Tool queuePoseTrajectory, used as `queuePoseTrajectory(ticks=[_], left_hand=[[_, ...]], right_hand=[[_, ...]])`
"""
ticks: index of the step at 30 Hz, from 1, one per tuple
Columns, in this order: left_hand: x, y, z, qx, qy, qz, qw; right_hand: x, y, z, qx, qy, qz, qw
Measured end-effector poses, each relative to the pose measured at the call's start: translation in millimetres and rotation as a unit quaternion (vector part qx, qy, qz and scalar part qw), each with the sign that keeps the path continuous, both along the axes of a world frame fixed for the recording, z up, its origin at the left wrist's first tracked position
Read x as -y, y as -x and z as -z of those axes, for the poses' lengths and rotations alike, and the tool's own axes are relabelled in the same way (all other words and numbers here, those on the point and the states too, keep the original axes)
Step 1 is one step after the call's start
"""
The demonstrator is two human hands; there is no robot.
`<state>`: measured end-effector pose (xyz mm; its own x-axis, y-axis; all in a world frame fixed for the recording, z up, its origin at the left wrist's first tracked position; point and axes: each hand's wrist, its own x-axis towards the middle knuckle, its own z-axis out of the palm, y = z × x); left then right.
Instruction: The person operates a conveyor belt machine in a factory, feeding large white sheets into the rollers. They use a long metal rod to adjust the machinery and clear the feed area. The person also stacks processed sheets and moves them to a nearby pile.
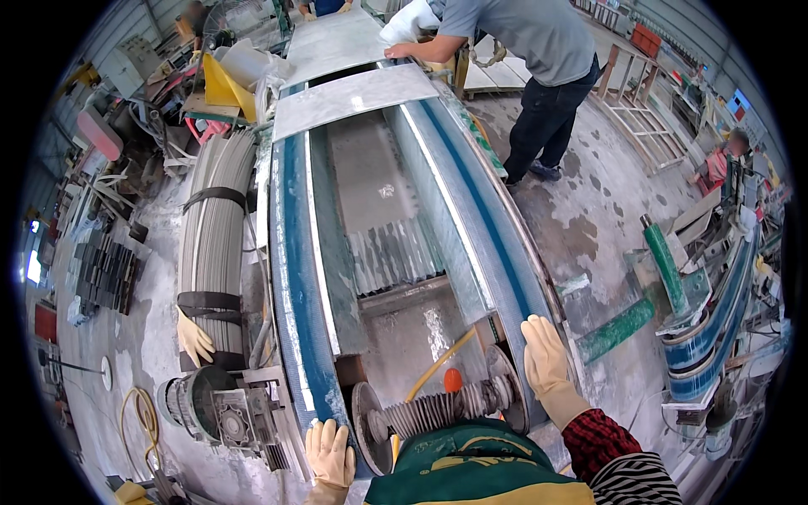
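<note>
Resting on the 2 blue side rails of a long machine, both gloved hands lie flat and released: the left hand (329, 452) on the near end of the left rail (299, 278), the right hand (545, 362) on the right rail (480, 227). Between them sits a ribbed roller (438, 410) with 2 discs, just before a grey slab (370, 181) inside the trough. I judge the person is steadying at the machine's end; any push needs even pressure from both hands. At the far end another person (522, 50) leans on a pale panel (353, 94). Left stands a strapped bundle (215, 244) and a yellow sheet (220, 84).
</note>
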<state>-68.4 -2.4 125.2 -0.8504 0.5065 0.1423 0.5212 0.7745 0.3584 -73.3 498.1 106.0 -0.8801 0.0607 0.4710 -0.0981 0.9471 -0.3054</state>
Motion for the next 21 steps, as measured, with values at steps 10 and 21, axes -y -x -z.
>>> queuePoseTrajectory(ticks=[10,21], left_hand=[[-3,0,-11,-0.002,-0.018,0.007,1.000],[-3,-5,-5,-0.041,-0.018,-0.006,0.999]], right_hand=[[0,-7,4,0.007,-0.007,0.012,1.000],[1,-13,6,0.037,0.008,0.009,0.999]])
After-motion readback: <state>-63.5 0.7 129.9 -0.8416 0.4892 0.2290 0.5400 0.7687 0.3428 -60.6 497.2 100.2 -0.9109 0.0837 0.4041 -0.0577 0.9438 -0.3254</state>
